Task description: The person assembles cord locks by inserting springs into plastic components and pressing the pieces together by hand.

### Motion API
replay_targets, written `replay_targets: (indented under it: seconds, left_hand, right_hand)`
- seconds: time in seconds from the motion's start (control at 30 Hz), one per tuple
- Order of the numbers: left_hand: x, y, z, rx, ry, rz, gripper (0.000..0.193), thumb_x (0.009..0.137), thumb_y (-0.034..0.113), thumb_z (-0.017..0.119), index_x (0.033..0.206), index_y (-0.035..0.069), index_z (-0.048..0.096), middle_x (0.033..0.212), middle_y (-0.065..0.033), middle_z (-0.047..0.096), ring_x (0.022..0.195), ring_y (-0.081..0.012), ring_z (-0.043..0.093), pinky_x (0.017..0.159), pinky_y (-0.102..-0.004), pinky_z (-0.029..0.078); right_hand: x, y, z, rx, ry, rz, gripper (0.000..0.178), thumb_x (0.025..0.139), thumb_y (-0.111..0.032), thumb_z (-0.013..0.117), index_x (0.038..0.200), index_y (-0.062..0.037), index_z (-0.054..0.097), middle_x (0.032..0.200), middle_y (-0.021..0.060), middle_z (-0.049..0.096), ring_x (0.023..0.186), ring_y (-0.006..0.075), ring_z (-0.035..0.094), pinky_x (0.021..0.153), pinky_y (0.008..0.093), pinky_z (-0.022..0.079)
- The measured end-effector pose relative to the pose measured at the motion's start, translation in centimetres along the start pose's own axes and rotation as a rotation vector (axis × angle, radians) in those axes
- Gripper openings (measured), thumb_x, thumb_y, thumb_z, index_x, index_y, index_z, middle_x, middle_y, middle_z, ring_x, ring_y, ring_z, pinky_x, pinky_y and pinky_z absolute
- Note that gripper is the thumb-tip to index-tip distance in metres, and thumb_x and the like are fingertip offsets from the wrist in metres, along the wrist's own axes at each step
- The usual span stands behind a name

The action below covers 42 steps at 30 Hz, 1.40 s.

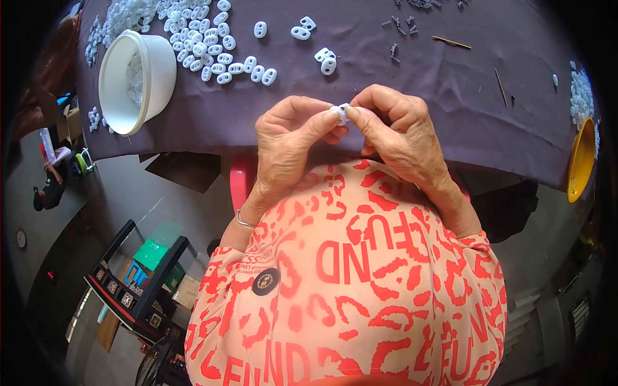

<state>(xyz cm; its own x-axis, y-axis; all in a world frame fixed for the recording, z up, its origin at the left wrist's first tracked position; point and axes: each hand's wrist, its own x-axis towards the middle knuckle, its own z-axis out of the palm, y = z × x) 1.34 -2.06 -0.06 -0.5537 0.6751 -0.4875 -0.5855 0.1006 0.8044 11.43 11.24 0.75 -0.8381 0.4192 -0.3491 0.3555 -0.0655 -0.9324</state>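
Close to the table's near edge, my left hand (288, 138) and my right hand (404, 132) meet. Thumbs and fingers of both pinch a small white plastic cord lock (342, 114), an oval piece with holes. The fingertips cover much of it, so I cannot tell whether anything sits inside. Just beyond my hands, a small cluster of cord locks (328, 65) lies on the cloth. A pair of them (300, 32) and a single one (260, 29) are farther off. Several small dark coil springs (394, 53) are scattered at the far right.
A dark purple cloth (212, 125) covers the table. At the left, a white tub (164, 74) lies tipped beside a large heap of white pieces (193, 42). A brown stick (452, 42), a thin needle-like tool (501, 87) and a yellow bowl (581, 161) are at the right.
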Motion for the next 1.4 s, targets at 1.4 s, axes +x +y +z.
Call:
replay_targets:
  seconds: [1.4]
  left_hand:
    - [0.8,-0.6,0.2,0.011,0.043,0.082,0.009,0.082,0.004,0.064,0.088,-0.001,0.059,0.082,-0.0090,0.064,0.072,-0.0128,0.062,0.066,-0.0243,0.051]
  right_hand:
    - [1.7,0.6,-0.7,0.148,-0.151,0.077,0.015,0.089,-0.013,0.054,0.087,0.0009,0.060,0.067,0.0010,0.058,0.057,0.0046,0.054,0.050,0.0173,0.047]
